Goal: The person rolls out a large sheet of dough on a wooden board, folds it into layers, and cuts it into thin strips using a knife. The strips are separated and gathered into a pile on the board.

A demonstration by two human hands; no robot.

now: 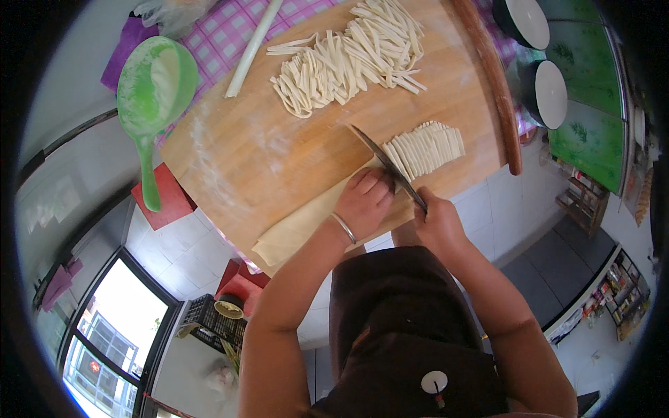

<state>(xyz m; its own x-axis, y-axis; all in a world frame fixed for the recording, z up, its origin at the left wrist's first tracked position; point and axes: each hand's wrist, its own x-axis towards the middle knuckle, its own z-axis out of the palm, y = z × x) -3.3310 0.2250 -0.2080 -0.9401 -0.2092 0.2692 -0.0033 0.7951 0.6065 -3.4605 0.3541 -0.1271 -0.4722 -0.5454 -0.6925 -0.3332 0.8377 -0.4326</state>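
My right hand [440, 219] grips the handle of a kitchen knife [384, 159], whose blade points up and left over the wooden board [235, 151]. With its fingers curled, my left hand [366, 201] presses on a folded sheet of dough [300, 222], right beside the blade. On the blade's other side lies a row of cut dough strips [426, 149]. Farther up the board is a heap of loose noodles [350, 62]. Flour dusts the board's left part. How far the blade's edge is into the dough cannot be told.
A pale rolling pin [253, 49] lies at the board's upper left, a thick brown wooden rod [488, 78] along its right side. A green scoop [149, 99] with flour is at the left. Two dark bowls with white insides [551, 94] stand at the right.
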